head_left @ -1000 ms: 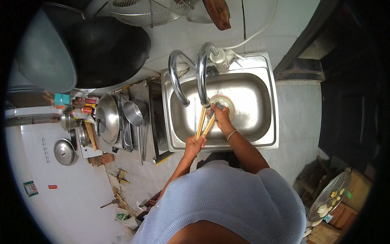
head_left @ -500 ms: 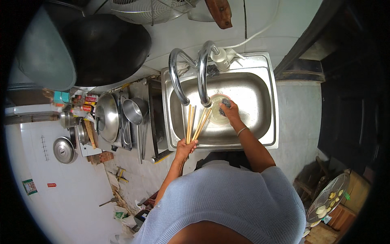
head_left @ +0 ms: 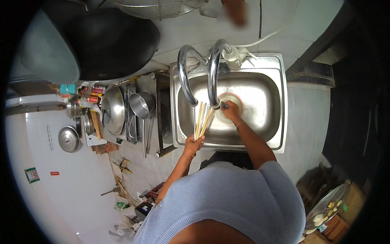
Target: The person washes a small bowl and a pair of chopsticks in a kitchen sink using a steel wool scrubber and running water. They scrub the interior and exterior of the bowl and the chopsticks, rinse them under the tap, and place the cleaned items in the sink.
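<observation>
At the bottom of the frame the person in a pale blue top leans over the steel sink (head_left: pixel 280 101). Just above, near centre, the left hand (head_left: pixel 193 143) is closed around the lower ends of a bundle of wooden chopsticks (head_left: pixel 203 120), which fan up and out over the basin. To its right, the right hand (head_left: pixel 230 110) presses down on a round pinkish dish (head_left: pixel 237 101) at the basin floor; whether its fingers grip something small there I cannot tell. Two curved taps (head_left: pixel 213 73) arch over both. This looks like washing-up mid-rinse; the next move would call for bringing the sticks under a spout. Further off at left, a steel wok (head_left: pixel 113 110) and ladle (head_left: pixel 141 106) lie on the surface.
</observation>
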Demonstrator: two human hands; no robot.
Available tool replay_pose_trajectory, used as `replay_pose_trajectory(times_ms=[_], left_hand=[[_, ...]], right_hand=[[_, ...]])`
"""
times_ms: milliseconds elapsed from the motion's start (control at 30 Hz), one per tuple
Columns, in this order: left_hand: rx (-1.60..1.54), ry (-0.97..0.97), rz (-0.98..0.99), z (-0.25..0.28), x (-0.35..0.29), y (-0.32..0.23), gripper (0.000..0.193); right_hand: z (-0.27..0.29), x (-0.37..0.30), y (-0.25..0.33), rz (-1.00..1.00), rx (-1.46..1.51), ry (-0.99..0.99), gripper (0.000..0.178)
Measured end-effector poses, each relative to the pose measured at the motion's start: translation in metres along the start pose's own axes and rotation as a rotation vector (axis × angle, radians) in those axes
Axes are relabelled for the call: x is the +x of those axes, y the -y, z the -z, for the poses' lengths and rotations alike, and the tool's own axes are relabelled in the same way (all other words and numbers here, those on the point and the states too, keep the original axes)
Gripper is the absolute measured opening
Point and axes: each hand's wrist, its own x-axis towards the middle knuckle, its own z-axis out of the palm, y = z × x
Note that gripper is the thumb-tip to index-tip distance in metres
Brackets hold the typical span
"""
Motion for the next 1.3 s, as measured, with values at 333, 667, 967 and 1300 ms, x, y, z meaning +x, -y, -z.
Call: replay_pose_trajectory(times_ms=[333,667,967,1300], left_hand=[[0.941,-0.084,-0.46,-0.032,0.027,0.002,0.021],[1.025,-0.135,-0.493,-0.042,-0.003,-0.026,0.026],[1.051,-0.174,-0.371,-0.028,-0.029,-0.014,0.026],[0.431,-0.048,-0.119,0.0,0.001,0.01,0.026]], right_hand=[[0.022,-0.064,0.103,0.702,-0.199,-0.038,0.023],[-0.006,-0.048,0.061,0.445,-0.12,-0.108,0.023],[0.032,0.001,0.071,0.196,-0.176,-0.06,0.042],[0.005,-0.007,0.013,-0.036,-0.133,0.028,0.028]])
